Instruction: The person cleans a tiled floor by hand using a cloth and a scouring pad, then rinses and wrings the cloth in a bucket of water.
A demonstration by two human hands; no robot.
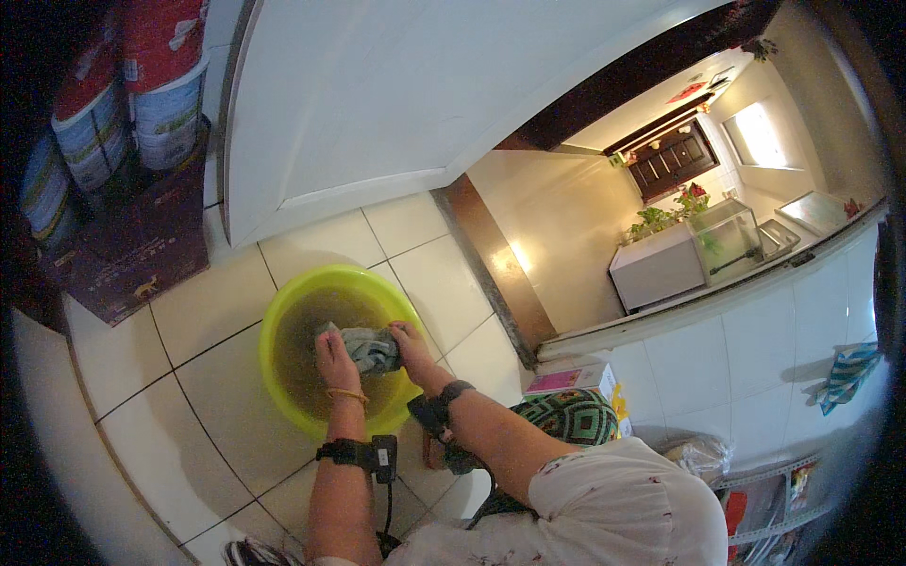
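Note:
Over a yellow-green plastic basin (pixel 273 354) on the floor, both of my hands grip a wet, grey-green cloth (pixel 369 349). My left hand (pixel 335 361) has its left end, and my right hand (pixel 415 356) has its right end. The cloth is bunched up between them. Murky brownish water (pixel 304 311) fills much of the basin beneath. Whether the cloth's lower side touches the water I cannot tell. Black straps with small devices are around both forearms.
Cream floor tiles (pixel 212 403) surround the basin. A dark cardboard box (pixel 141 255) stands at upper left, with stacked buckets (pixel 166 106) by it. A white door (pixel 340 106) stands beyond the basin. At right are a doorway, a small box (pixel 566 380) and a plastic rack (pixel 771 481).

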